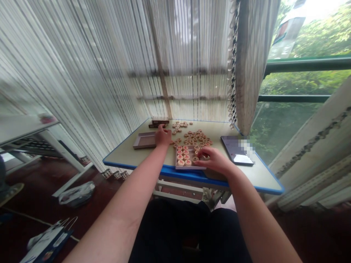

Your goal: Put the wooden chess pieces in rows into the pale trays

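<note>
My right hand [212,159] is over the right side of a shallow open box [191,168] at the table's front edge. Its thumb and fingertips pinch a round wooden Chinese chess piece [195,159] in the box. Rows of pieces with red characters [186,157] lie flat in the box's left part; darker-marked ones sit at the right. My left hand [163,136] is farther back, its fingers curled, between an open box lid [144,147] and loose chess pieces [194,138]. What those fingers hold, if anything, is hidden.
Two small dark boxes [160,119] are stacked at the back left of the blue-edged table [123,155]. More loose pieces [183,124] lie at the back. A dark tablet-like slab [236,149] lies at the right, near the curtain [246,65] and window.
</note>
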Tool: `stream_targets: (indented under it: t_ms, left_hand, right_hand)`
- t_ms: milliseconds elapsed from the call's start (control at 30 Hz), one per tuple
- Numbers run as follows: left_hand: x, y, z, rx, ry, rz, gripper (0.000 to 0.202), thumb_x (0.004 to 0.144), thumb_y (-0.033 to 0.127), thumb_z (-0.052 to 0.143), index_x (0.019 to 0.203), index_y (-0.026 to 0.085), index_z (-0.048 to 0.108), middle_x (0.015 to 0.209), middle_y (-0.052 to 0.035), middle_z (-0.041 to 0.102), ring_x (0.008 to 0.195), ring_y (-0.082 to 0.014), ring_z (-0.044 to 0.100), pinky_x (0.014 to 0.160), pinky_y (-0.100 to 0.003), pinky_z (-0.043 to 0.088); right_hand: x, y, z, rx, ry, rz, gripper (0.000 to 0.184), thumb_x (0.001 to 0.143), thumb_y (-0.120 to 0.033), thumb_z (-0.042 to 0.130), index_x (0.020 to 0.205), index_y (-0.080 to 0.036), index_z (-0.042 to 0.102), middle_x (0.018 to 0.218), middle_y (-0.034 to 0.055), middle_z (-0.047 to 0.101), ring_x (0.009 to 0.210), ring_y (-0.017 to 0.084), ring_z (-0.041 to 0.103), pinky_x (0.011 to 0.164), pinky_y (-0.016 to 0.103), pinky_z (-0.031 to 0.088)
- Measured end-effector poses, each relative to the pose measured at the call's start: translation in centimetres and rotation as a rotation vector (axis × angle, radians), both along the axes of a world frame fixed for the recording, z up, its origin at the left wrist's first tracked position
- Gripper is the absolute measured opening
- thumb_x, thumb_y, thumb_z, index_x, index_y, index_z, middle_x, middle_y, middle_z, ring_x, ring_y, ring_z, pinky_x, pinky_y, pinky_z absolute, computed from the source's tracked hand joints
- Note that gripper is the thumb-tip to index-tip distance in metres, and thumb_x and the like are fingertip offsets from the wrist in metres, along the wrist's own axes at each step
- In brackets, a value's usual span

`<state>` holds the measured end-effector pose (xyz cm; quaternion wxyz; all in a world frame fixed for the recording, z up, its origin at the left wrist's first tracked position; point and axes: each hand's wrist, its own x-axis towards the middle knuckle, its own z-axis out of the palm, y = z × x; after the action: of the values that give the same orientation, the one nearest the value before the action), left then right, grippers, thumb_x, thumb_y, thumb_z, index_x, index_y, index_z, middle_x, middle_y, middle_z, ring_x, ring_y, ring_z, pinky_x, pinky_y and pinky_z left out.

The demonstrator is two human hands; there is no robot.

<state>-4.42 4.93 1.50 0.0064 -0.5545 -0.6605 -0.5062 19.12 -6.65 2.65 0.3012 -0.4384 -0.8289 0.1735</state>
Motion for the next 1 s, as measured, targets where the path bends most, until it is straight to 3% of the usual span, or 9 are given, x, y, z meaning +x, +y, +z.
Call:
stream_targets:
  t_ms: [300, 500, 700, 1000]
  left_hand:
    - [-0.09, -0.25, 0.23, 0.076, 0.021, 0.015, 0.039, 0.082, 0.030, 0.046, 0.117, 0.018, 0.057, 0.083, -0.0054, 0.069, 0.084, -0.0208, 0.063, 0.080, -0.031, 0.045]
    - [-0.21, 0.09, 0.04, 0.086, 0.036, -0.012, 0.039, 0.083, 0.031, 0.045, 0.115, 0.017, 0.060, 0.082, -0.0061, 0.070, 0.081, -0.0203, 0.063, 0.080, -0.031, 0.045]
    - [-0.21, 0.05, 0.11, 0.054, 0.030, -0.025, 0.037, 0.083, 0.030, 0.045, 0.113, 0.017, 0.062, 0.079, -0.0059, 0.070, 0.078, -0.0194, 0.064, 0.077, -0.030, 0.046]
    - [-0.09, -0.20, 0.43, -0.008, 0.034, -0.027, 0.034, 0.082, 0.029, 0.044, 0.106, 0.018, 0.065, 0.080, -0.0055, 0.070, 0.078, -0.0181, 0.063, 0.077, -0.028, 0.046]
  right_hand:
    - [0.30, 0.07, 0.11, -0.116, -0.060, -0.078, 0.031, 0.065, -0.049, 0.070, 0.078, -0.021, 0.072, 0.073, 0.0016, 0.065, 0.067, 0.016, 0.055, 0.061, 0.026, 0.039]
    - [0.31, -0.02, 0.24, -0.109, -0.056, -0.096, 0.032, 0.064, -0.048, 0.072, 0.082, -0.023, 0.071, 0.077, 0.0003, 0.066, 0.069, 0.016, 0.056, 0.059, 0.026, 0.039]
    - [0.27, 0.10, 0.08, -0.104, -0.035, 0.006, 0.022, 0.072, -0.042, 0.066, 0.078, -0.023, 0.074, 0.080, 0.0026, 0.067, 0.074, 0.016, 0.058, 0.067, 0.026, 0.041]
    - [0.38, -0.01, 0.17, -0.053, -0.045, -0.062, 0.016, 0.072, -0.038, 0.066, 0.073, -0.022, 0.072, 0.078, 0.0030, 0.067, 0.073, 0.018, 0.058, 0.065, 0.028, 0.042]
